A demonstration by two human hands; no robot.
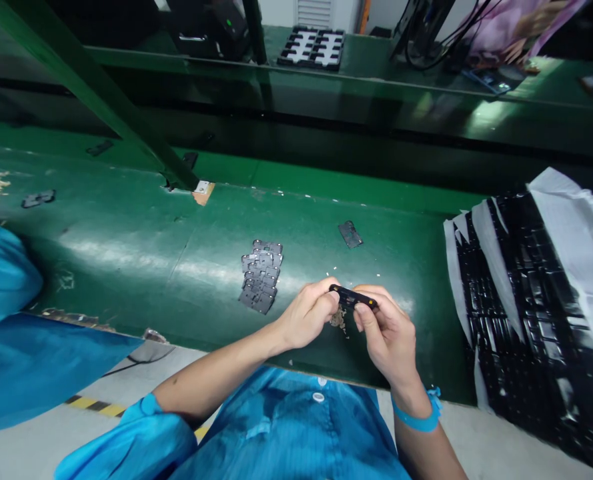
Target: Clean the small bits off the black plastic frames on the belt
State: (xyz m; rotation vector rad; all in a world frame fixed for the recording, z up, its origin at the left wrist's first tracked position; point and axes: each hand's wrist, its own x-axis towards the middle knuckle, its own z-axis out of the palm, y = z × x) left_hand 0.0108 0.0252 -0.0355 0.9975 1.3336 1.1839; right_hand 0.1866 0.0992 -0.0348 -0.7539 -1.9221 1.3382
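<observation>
Between my two hands I hold a small black plastic part (pixel 352 297) above the green table, tilted so a narrow side shows. My left hand (pixel 309 313) pinches its left end between thumb and fingers. The right end is gripped by my right hand (pixel 389 330), which has a blue band at the wrist. Just below the part lies a small heap of tiny tan pieces (pixel 339 321). To the left is an overlapping stack of flat dark plastic parts (pixel 261 277). A single similar dark part (pixel 351 235) lies farther back.
Black trays with white sheets (pixel 516 300) are piled at the right. A green post (pixel 106 107) slants down to the table at the left. A co-worker's blue sleeve (pixel 3 280) is at far left. Across the bench are a black-and-white tray (pixel 312 48) and another person's hands (pixel 526 33).
</observation>
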